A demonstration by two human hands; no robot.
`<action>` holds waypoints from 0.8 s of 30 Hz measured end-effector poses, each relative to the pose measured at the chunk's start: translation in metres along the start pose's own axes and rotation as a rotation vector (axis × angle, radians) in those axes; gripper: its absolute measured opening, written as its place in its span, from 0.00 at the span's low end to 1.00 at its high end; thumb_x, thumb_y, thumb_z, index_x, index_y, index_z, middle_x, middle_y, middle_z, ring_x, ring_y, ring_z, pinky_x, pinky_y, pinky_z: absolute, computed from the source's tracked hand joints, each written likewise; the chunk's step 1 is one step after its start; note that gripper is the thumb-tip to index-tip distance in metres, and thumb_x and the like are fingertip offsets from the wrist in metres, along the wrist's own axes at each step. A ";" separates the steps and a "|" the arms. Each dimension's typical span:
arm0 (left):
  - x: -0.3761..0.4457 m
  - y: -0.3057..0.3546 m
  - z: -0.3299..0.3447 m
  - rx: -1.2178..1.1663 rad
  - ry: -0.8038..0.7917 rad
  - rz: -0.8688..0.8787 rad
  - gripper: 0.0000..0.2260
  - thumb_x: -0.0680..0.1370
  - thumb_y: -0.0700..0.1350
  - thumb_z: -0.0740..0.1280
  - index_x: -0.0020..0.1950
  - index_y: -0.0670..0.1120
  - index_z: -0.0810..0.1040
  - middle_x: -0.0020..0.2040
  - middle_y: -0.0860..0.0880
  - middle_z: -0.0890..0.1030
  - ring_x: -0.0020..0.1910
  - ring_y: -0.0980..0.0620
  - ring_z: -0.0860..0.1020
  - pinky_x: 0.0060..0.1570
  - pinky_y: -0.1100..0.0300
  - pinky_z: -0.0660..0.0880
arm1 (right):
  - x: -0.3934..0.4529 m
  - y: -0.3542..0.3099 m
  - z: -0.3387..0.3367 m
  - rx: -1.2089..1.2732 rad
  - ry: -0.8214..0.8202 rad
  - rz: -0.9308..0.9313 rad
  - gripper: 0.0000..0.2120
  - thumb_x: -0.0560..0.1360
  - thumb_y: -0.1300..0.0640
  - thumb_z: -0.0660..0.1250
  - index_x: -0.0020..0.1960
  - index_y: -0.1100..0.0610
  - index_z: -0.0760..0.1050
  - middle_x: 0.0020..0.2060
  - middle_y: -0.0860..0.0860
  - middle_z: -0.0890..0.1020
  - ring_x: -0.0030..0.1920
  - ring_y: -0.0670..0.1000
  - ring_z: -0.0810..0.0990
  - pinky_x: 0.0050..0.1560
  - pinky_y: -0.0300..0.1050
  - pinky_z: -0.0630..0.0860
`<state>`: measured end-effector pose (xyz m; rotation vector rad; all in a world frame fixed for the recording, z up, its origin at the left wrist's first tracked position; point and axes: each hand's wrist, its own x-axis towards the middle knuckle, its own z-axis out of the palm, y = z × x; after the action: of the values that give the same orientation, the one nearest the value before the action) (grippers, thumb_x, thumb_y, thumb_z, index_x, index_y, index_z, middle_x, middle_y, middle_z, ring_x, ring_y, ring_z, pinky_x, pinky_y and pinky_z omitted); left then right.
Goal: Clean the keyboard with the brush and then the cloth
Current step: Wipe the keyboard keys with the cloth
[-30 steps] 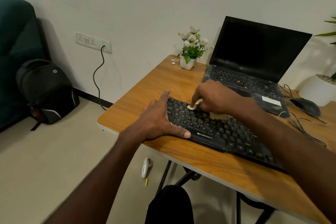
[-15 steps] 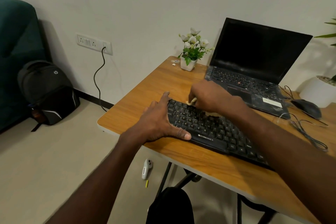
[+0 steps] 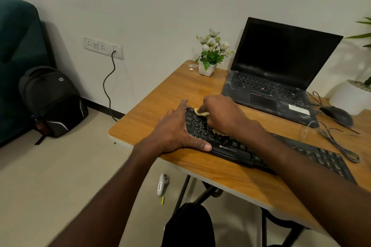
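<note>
Right hand [image 3: 221,114] closed around the cloth [image 3: 201,112], pressing the keyboard's [image 3: 236,149] left end; left hand [image 3: 176,130] spread flat there; cloth mostly hidden.

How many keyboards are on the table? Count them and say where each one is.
2. The black keyboard lies along the table's near edge under both hands. The laptop keyboard is behind it, toward the wall. No other shows, though the arms cover part of the table.

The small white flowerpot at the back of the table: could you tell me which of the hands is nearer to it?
Right. The right hand wipes the keyboard's far-left corner, below the flowerpot. The left hand lies farther away, bracing the keyboard's left end.
</note>
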<state>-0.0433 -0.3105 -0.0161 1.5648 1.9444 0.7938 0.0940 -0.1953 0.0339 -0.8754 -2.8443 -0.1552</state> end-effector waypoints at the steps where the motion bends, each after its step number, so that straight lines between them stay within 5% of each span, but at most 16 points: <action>1: 0.001 -0.002 0.001 0.000 0.002 0.008 0.72 0.54 0.74 0.80 0.87 0.56 0.41 0.81 0.45 0.64 0.80 0.43 0.62 0.79 0.42 0.59 | -0.007 -0.002 0.002 -0.018 -0.005 -0.048 0.18 0.76 0.60 0.72 0.66 0.52 0.81 0.54 0.49 0.81 0.54 0.53 0.80 0.52 0.51 0.80; 6: 0.004 -0.008 0.002 0.005 0.014 0.026 0.74 0.52 0.78 0.79 0.87 0.57 0.42 0.82 0.47 0.65 0.79 0.45 0.63 0.79 0.42 0.57 | 0.008 0.005 0.000 0.085 0.024 0.103 0.17 0.75 0.60 0.72 0.62 0.48 0.84 0.53 0.51 0.85 0.53 0.55 0.82 0.50 0.51 0.81; 12: 0.006 -0.008 0.003 0.021 0.014 0.039 0.74 0.53 0.78 0.79 0.87 0.56 0.42 0.84 0.50 0.62 0.81 0.46 0.61 0.79 0.42 0.57 | 0.000 -0.004 0.004 0.071 0.016 -0.125 0.21 0.76 0.64 0.70 0.66 0.50 0.81 0.50 0.49 0.78 0.51 0.53 0.77 0.47 0.51 0.76; 18: 0.007 -0.009 0.003 0.020 0.025 0.042 0.74 0.52 0.78 0.79 0.87 0.56 0.43 0.82 0.51 0.65 0.79 0.47 0.63 0.79 0.42 0.58 | 0.012 0.016 -0.010 0.207 0.011 0.061 0.14 0.76 0.60 0.73 0.57 0.45 0.86 0.53 0.46 0.86 0.54 0.51 0.82 0.52 0.53 0.81; 24: 0.007 -0.009 0.004 0.021 0.014 0.031 0.75 0.51 0.80 0.77 0.87 0.57 0.41 0.84 0.48 0.62 0.81 0.45 0.61 0.80 0.40 0.57 | 0.002 -0.002 0.003 0.127 0.003 -0.111 0.21 0.75 0.65 0.70 0.64 0.48 0.83 0.51 0.47 0.81 0.52 0.51 0.79 0.48 0.52 0.78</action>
<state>-0.0481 -0.3051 -0.0252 1.6094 1.9486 0.8012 0.0902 -0.1956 0.0315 -0.6919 -2.8640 0.0113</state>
